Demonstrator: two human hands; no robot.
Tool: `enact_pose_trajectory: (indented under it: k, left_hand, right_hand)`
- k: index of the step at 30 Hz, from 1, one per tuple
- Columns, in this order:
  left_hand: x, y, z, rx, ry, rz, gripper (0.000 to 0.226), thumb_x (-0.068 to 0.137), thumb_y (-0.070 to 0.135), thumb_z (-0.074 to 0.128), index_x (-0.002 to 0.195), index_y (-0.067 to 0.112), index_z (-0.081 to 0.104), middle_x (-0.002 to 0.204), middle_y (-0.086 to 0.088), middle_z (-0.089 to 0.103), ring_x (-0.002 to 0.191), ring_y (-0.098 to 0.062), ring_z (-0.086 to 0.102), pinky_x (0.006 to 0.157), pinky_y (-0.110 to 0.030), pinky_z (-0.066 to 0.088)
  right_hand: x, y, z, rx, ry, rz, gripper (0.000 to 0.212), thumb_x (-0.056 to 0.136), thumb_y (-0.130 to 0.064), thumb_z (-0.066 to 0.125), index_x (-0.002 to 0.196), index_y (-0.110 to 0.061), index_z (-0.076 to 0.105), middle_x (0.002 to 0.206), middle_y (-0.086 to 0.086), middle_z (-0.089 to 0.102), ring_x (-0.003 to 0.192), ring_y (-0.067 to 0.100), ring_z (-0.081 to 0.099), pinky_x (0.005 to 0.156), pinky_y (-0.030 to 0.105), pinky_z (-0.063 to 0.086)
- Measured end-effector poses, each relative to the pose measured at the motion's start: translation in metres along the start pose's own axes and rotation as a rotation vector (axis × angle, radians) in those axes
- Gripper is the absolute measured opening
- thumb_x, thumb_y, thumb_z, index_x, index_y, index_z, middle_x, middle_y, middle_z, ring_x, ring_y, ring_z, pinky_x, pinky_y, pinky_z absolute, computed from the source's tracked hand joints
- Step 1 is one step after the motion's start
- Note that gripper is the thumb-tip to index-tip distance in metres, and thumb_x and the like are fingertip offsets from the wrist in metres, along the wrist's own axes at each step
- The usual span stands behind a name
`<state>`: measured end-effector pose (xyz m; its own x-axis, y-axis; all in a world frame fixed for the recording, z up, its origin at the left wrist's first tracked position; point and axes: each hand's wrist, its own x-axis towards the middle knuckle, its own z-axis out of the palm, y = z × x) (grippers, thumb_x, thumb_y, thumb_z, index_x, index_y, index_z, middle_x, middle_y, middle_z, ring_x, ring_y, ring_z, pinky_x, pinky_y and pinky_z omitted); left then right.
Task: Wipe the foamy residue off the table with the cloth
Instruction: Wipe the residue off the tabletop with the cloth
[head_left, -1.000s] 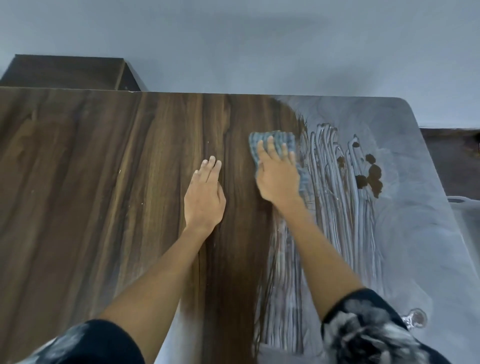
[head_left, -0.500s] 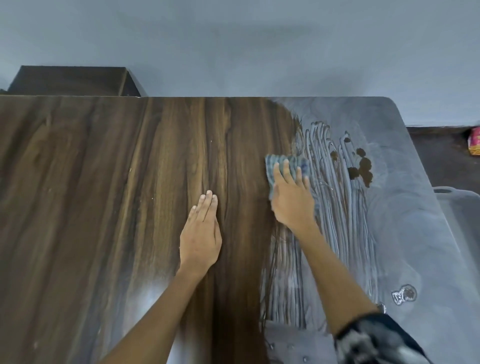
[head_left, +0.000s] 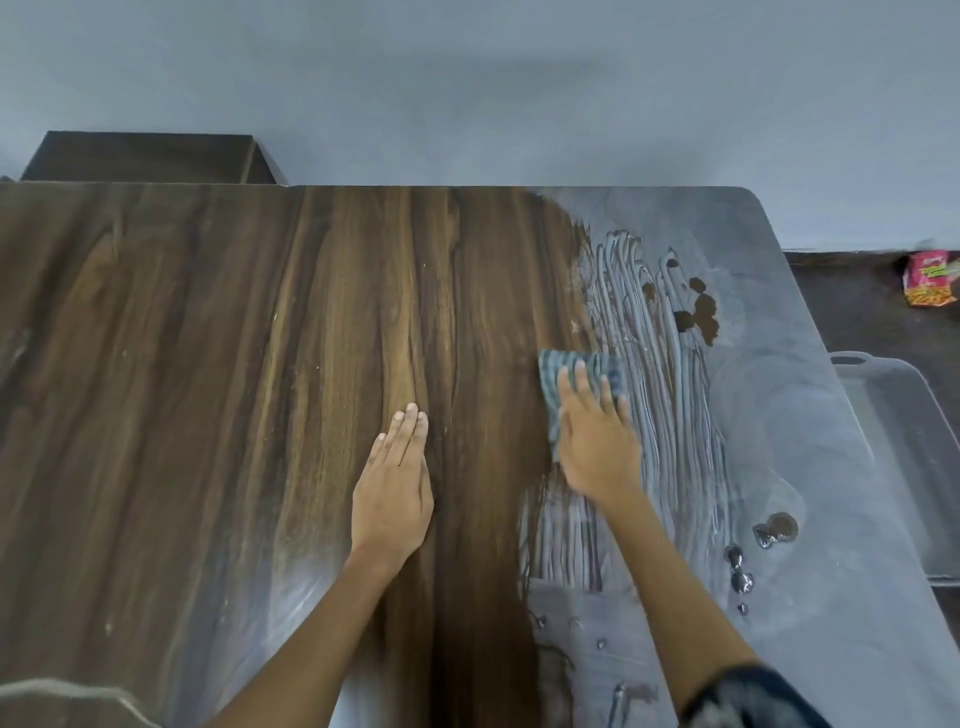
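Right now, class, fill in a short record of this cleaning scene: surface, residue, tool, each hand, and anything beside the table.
surface: wooden table, left and middle part bare of foam
residue: grey foamy residue covering the right part, streaked next to the cloth
tool: blue checked cloth, flat on the table at the foam's left edge
right hand: pressing on the cloth, fingers straight
left hand: flat on bare wood, holding nothing
beside table: grey tub and a red snack packet to the right
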<state>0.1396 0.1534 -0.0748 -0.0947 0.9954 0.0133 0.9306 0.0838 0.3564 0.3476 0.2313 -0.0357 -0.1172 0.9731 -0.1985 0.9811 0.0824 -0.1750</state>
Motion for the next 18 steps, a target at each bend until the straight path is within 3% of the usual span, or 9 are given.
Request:
enact_pose_trajectory:
  k: [4, 8, 12, 14, 18]
  left_hand:
    - [-0.017, -0.002, 0.001, 0.008, -0.003, 0.000, 0.054, 0.093, 0.024, 0.015, 0.139, 0.006, 0.036, 0.146, -0.006, 0.036, 0.137, -0.017, 0.029, 0.112, -0.033, 0.022]
    - [-0.032, -0.005, 0.000, 0.028, -0.005, 0.004, 0.053, 0.093, 0.022, 0.019, 0.140, 0.006, 0.036, 0.147, -0.005, 0.034, 0.137, -0.015, 0.029, 0.113, -0.031, 0.018]
    - [-0.046, -0.008, -0.001, 0.021, -0.008, 0.018, 0.053, 0.093, 0.023, 0.018, 0.140, 0.005, 0.035, 0.147, -0.005, 0.033, 0.137, -0.015, 0.027, 0.113, -0.031, 0.020]
    - [-0.053, -0.009, -0.002, 0.023, -0.012, 0.023, 0.053, 0.094, 0.024, 0.016, 0.140, 0.006, 0.033, 0.148, -0.004, 0.031, 0.138, -0.014, 0.025, 0.113, -0.032, 0.021]
    - [-0.067, -0.011, -0.002, 0.022, -0.009, 0.015, 0.052, 0.095, 0.024, 0.016, 0.139, 0.005, 0.034, 0.146, -0.005, 0.035, 0.137, -0.015, 0.027, 0.111, -0.035, 0.024]
  right_hand:
    - [0.033, -0.042, 0.005, -0.033, 0.029, -0.070, 0.057, 0.099, -0.022, 0.028, 0.150, -0.017, 0.003, 0.158, 0.005, 0.000, 0.145, 0.026, -0.002, 0.118, 0.043, -0.002]
    - [-0.017, -0.079, 0.036, 0.003, 0.006, -0.280, 0.061, 0.095, -0.020, 0.038, 0.149, -0.017, 0.010, 0.157, 0.004, 0.006, 0.145, 0.026, 0.001, 0.119, 0.041, 0.001]
    - [-0.098, -0.057, 0.047, 0.059, -0.014, -0.365, 0.062, 0.085, -0.021, 0.050, 0.144, -0.018, 0.031, 0.151, 0.001, 0.032, 0.140, 0.022, 0.028, 0.115, 0.042, 0.024]
    - [-0.111, -0.029, 0.046, 0.037, 0.015, -0.269, 0.063, 0.087, -0.016, 0.047, 0.146, -0.020, 0.024, 0.152, -0.001, 0.026, 0.141, 0.021, 0.023, 0.117, 0.042, 0.018]
    - [-0.068, 0.001, 0.015, -0.001, 0.007, 0.006, 0.062, 0.099, -0.018, 0.032, 0.148, -0.021, -0.006, 0.154, -0.002, -0.011, 0.145, 0.025, -0.003, 0.119, 0.040, 0.002]
